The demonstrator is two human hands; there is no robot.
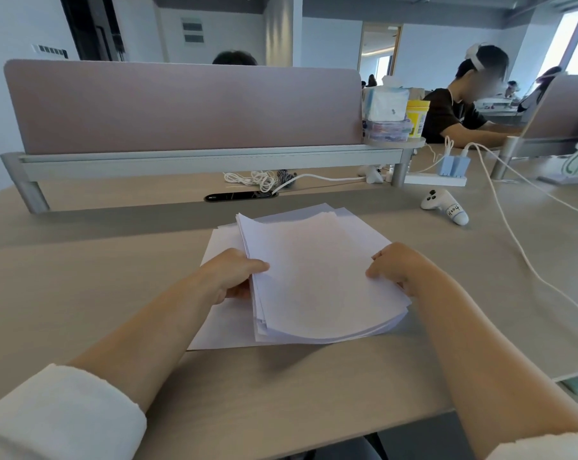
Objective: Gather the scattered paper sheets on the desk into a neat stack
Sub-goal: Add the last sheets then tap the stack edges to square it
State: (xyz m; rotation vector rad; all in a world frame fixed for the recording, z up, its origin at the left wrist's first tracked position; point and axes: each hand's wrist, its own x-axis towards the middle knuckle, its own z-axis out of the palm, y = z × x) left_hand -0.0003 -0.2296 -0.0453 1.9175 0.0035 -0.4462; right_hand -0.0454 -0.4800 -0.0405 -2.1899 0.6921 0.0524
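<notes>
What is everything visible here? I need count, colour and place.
desk: one, beige, foreground
paper stack: one, white, desk centre
loose sheets: at least one, white, flat under the stack
partition: one, mauve, behind desk
controller: one, white, right of papers
chargers: two, blue, on white power strip, right rear
tub: one, yellow, beside partition's right end
left hand: one, grips stack's left edge
right hand: one, grips stack's right edge

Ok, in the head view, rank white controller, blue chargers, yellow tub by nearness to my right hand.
1. White controller, on the desk beyond the right hand.
2. Blue chargers, farther back on the power strip.
3. Yellow tub, on the raised shelf.
</notes>
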